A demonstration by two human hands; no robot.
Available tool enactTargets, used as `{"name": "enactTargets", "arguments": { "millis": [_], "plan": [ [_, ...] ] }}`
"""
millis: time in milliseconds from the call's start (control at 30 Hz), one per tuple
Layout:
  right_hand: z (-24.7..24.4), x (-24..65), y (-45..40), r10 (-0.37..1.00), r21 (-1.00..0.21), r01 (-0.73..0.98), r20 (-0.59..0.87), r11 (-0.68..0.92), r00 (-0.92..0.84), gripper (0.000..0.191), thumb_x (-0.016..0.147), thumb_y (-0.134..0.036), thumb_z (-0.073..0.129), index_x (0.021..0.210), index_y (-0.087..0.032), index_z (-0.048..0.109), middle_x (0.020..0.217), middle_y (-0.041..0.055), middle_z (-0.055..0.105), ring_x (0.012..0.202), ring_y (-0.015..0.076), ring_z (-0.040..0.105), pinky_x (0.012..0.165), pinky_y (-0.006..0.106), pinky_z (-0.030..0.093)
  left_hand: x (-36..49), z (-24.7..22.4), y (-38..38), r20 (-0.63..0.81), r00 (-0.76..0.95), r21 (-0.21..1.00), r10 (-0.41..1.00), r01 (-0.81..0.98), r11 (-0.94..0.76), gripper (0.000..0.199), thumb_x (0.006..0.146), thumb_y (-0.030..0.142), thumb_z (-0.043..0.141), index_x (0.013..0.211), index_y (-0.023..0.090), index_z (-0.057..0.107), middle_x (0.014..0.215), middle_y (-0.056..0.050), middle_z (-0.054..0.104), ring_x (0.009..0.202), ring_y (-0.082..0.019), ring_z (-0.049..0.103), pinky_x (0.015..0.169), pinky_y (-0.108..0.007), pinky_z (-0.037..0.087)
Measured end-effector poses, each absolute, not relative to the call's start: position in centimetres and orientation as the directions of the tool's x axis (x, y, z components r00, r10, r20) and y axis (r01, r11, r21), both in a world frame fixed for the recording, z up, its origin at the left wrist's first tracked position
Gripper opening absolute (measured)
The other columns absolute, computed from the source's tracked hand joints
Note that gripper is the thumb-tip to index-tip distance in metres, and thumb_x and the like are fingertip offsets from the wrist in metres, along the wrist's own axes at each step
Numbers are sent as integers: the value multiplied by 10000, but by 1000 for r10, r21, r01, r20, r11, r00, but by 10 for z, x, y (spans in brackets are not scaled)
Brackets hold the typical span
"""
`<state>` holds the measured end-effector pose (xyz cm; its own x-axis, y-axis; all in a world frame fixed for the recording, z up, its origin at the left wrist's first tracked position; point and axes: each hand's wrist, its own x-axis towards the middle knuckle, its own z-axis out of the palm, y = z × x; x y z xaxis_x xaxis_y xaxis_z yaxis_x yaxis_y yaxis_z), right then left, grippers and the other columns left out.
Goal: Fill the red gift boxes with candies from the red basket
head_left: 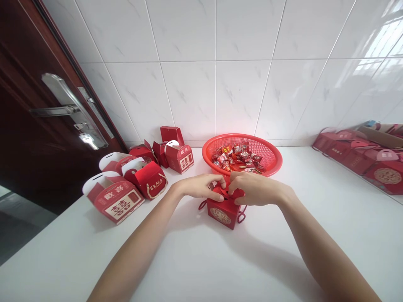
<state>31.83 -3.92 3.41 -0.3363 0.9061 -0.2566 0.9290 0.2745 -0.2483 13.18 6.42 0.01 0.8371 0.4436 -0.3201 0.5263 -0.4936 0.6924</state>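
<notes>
A small red gift box (222, 213) with a round gold print stands on the white table in front of me, a dark red cord loop hanging at each side. My left hand (201, 186) curves over its top from the left, thumb and fingers closed on the flaps. From the right, my right hand (254, 188) grips the top flaps with bent fingers. The flaps are partly folded together, and my fingers hide some of them. Just behind the box is a red plastic basket (274, 161) of wrapped candies (237, 157).
Several red and white gift boxes (122, 201) with their tops open stand at the left. More red boxes (355, 161) are packed in rows at the right, beside a cardboard carton (378, 133). A tiled wall (189, 96) backs the table; a brown door (28, 105) is at the left.
</notes>
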Motion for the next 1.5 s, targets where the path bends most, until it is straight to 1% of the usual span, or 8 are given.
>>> {"name": "enactTargets", "arguments": {
  "millis": [167,367,567,700,1000,1233,1367,1500],
  "plan": [
    [33,321,-39,899,-242,923,-251,300,-358,132,830,-160,638,884,-215,745,1047,61,641,762,168,568,587,275,360,132,1,65,-324,836,679,443,532,-507,350,793,416,723,1067,229,612,999,-15,656,822,-195,576,676,-286,410],
    [34,329,-40,895,-298,904,-232,307,-381,173,839,-169,631,942,-239,752,1084,59,680,929,226,616,649,274,393,130,2,66,-315,846,675,430,518,-526,437,805,480,714,1151,244,589,1091,-34,655,918,-225,621,730,-301,447],
    [42,337,-43,921,-287,916,-188,280,-340,81,871,-232,605,882,-214,683,893,45,658,822,205,596,623,280,389,128,3,67,-296,824,641,483,546,-539,542,780,500,732,1231,247,570,1198,-51,624,917,-215,632,735,-289,457],
    [41,342,-44,942,-271,945,-229,181,-246,119,865,-306,624,910,-213,683,963,72,664,885,241,610,635,299,413,127,2,68,-294,818,622,494,556,-552,582,747,531,767,1210,238,571,1211,-59,616,877,-204,609,714,-284,448],
    [34,344,-42,931,-253,963,-320,96,-177,111,827,-292,664,883,-199,638,1007,102,655,888,258,608,595,309,425,125,4,70,-365,821,659,438,560,-502,578,739,543,780,1164,236,537,984,-13,606,818,-191,581,703,-287,436],
    [31,339,-41,918,-128,989,-377,78,-122,117,822,-252,686,761,-188,609,879,83,642,748,227,596,524,295,386,125,-3,79,-327,856,739,401,496,-456,530,730,482,817,1106,213,557,832,31,543,779,-168,510,696,-282,403],
    [17,346,-41,910,-226,970,-376,90,-173,55,783,-220,710,792,-181,672,891,78,704,769,236,649,567,299,434,123,-7,82,-306,877,834,370,434,-340,449,702,418,852,1003,195,604,824,26,568,783,-161,521,726,-290,396],
    [-12,361,-45,934,-518,852,-260,78,-243,93,764,-193,677,852,-183,709,972,71,751,880,236,691,713,315,513,119,-14,84,-275,890,884,363,383,-268,431,690,407,865,969,191,616,843,24,574,800,-151,532,745,-289,408]
  ]
}}
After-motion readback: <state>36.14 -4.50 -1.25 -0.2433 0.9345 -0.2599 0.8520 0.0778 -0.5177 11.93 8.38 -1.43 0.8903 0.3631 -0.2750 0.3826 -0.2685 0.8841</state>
